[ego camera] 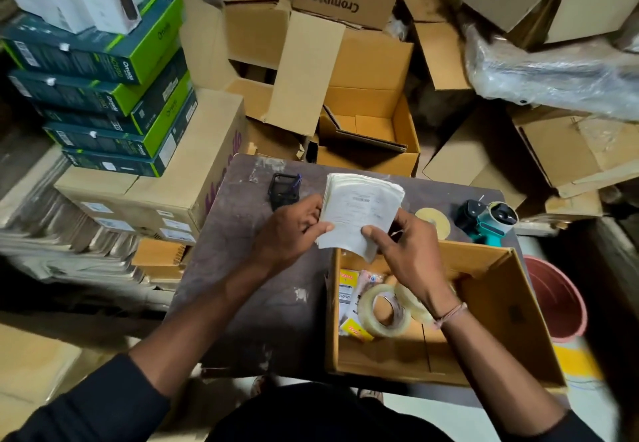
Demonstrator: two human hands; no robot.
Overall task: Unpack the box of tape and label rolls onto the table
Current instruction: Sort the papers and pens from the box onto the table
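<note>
A box (498,307) of brown cardboard sits open on the tabletop's (249,269) near right corner. Inside, toward its left wall, lie two clear tape rolls: one (382,310) leaning on edge, the other (409,300) just behind it and partly hidden by the right wrist. Beside them, against the left wall, are small yellow and white packets (349,300); their print is too small to read.

Above the box's far left corner, a stack of labels (359,211) is held in the air by both hands. The left hand (294,230) has its grip closed on the stack's left edge, thumb on top. The right hand (404,244) has its grip closed on the stack's lower right corner, thumb pressed on the top sheet, fingers curled beneath.

On the tabletop beyond the box, near the far right corner, a flat yellowish roll (434,220) lies next to a teal tape dispenser (487,222). Near the far edge, left of the stack, stands a small black holder (284,189) with a pen in it.

Left of the tabletop, green boxes (103,96) are piled on a large carton (166,182). Behind it stand open cartons (366,123), and a reddish bucket (556,296) stands to the right.
</note>
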